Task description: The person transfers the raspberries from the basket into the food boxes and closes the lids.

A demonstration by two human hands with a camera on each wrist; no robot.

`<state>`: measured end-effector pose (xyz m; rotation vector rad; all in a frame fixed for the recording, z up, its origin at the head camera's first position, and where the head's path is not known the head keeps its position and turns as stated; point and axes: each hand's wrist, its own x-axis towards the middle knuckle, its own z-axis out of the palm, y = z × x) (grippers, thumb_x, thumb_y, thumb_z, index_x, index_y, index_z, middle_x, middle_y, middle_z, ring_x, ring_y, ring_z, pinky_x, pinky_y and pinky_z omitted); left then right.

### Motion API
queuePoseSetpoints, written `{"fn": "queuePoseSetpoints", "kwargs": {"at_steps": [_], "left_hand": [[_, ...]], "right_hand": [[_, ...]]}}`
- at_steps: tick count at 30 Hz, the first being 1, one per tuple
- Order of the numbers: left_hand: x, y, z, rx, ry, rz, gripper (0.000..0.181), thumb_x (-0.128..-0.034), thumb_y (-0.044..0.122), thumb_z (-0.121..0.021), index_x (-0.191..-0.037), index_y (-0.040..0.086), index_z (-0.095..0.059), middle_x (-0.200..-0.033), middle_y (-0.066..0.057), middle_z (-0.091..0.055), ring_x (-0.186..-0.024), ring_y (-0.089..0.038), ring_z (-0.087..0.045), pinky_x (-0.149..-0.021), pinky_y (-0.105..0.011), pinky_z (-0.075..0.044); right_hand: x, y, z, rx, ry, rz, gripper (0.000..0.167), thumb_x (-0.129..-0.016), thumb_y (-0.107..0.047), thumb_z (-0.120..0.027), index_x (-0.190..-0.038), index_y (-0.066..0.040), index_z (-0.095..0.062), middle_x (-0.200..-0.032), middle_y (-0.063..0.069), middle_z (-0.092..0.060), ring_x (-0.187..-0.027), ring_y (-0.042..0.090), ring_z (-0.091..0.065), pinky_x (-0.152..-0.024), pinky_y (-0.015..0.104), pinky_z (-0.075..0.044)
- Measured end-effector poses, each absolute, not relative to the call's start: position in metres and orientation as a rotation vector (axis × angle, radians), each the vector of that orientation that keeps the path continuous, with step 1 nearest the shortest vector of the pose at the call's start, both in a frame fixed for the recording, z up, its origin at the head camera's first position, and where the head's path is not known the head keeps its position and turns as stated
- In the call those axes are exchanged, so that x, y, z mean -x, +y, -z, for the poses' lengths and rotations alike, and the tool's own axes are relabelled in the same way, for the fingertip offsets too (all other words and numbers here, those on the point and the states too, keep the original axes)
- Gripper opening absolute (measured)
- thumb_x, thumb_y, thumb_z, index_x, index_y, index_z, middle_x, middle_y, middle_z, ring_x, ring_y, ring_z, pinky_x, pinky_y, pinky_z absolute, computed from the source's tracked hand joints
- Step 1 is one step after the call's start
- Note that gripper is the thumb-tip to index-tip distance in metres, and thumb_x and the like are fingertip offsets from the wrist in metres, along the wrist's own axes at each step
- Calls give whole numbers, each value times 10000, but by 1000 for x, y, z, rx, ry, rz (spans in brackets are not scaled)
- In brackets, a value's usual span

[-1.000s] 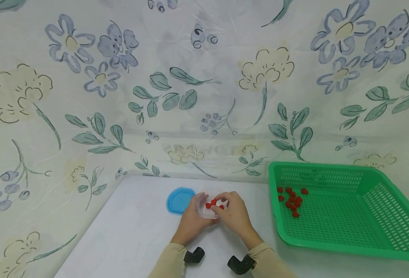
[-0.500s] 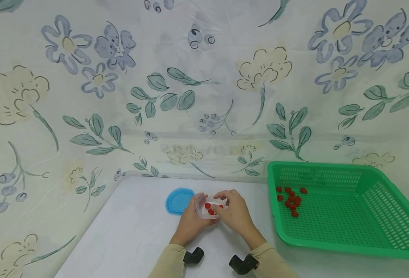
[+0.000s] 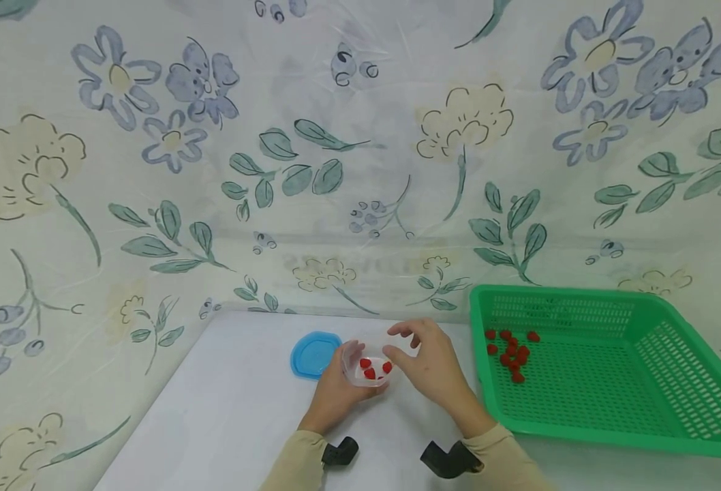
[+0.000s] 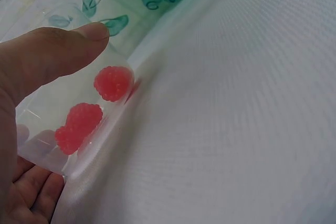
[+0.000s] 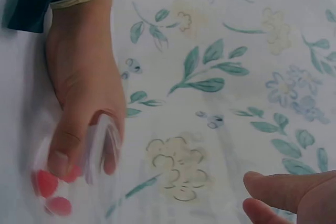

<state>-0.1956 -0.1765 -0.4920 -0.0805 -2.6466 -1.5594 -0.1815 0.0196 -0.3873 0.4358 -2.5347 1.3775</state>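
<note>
Left hand (image 3: 336, 394) grips a small, round, clear plastic cup (image 3: 377, 361), thumb along one side and fingers round the other, with the open mouth facing up. The cup is towards the far edge of the white tabletop (image 3: 225, 395), nearer the middle than either side; whether its base touches the surface I cannot tell. Inside, three small, red, bumpy raspberries (image 3: 369, 374) lie at the bottom, and a sliver of red by the near wall may be a fourth.

Right hand (image 3: 431, 365) is just to the right of the cup, thumb and fingers well apart, with nothing visible between them. A flat, light-blue plastic lid (image 3: 315, 355) lies just beside the left hand, near the tabletop's far edge. Along the right side stands a rectangular, green plastic basket (image 3: 581, 436) with slotted walls, more red raspberries (image 3: 512, 352) clustered near its far left corner.

Spilling looks the main risk: the loose fruit has no cover, so tipping the cup further could roll it over the rim. Squeezing could buckle the thin-looking wall. A low sweep of the right hand might catch the cup's rim or the basket's left wall, and a careless pinch could let a rounded raspberry slip.
</note>
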Motion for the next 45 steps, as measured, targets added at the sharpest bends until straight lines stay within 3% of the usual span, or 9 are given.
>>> {"fn": "queuePoseSetpoints", "kwargs": {"at_steps": [19,29,45], "left_hand": [[195,-177,492,91,-2653,1565,956,-708,421,-914,-1459,124,-402,-1458,-32,-539,-1378,-279,-456,-1110,-546,-390],[194,-176,491,77,-2657,1575,949,-708,395,-920,-1460,136,-403,-1458,-15,-538,-1378,-267,-457,-1106,-526,-402],[196,-173,489,44,-2669,1562,955,-697,395,-925,-1457,140,-405,-1451,-21,-542,-1369,-277,-463,-1099,-536,-407]], "right_hand": [[184,89,357,-369,-2500,-1266,233,-879,-152,-787,-1098,-91,-738,-1016,83,-620,-852,238,-528,-639,332,-459],[194,127,351,-342,-2501,-1201,244,-919,-174,-744,-1130,-53,-724,-1082,132,-645,-863,233,-550,-709,367,-463],[227,190,357,-257,-2629,-1175,398,-976,-304,-677,-1234,-2,-661,-1216,226,-628,-984,309,-549,-660,363,-460]]}}
